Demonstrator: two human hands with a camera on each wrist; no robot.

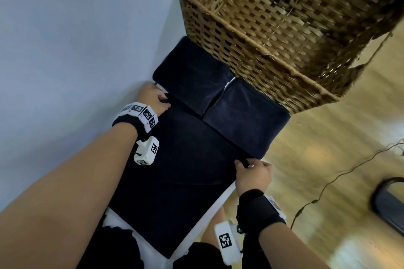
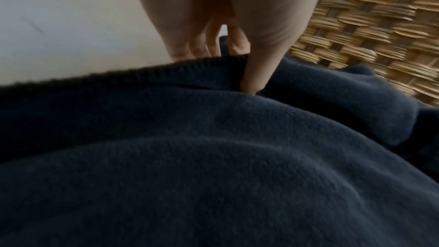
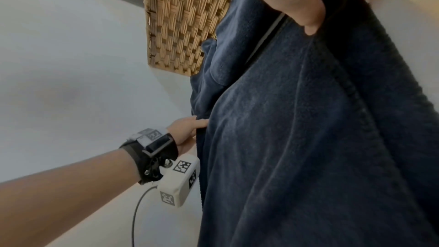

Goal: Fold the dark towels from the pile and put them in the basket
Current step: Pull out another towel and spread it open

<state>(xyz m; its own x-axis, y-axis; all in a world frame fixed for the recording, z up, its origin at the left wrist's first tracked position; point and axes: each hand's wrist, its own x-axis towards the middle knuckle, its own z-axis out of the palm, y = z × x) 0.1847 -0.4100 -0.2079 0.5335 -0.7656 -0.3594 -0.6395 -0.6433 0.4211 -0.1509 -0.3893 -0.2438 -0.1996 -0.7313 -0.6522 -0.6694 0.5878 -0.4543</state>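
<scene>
The left hand (image 1: 153, 99) pinches one far corner of the dark towel (image 1: 175, 181), thumb on top and fingers under the hem, while the right hand (image 1: 253, 174) grips the opposite far corner, so the cloth stretches between them and runs back toward the person. Just beyond the hands lie two folded dark towels (image 1: 218, 98) side by side, and past those stands the wicker basket (image 1: 229, 28)

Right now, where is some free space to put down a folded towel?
Inside the basket: no towel shows in the visible part. The white surface is crowded: two folded towels beside the basket, and the spread towel both hands hold covers the rest.
</scene>
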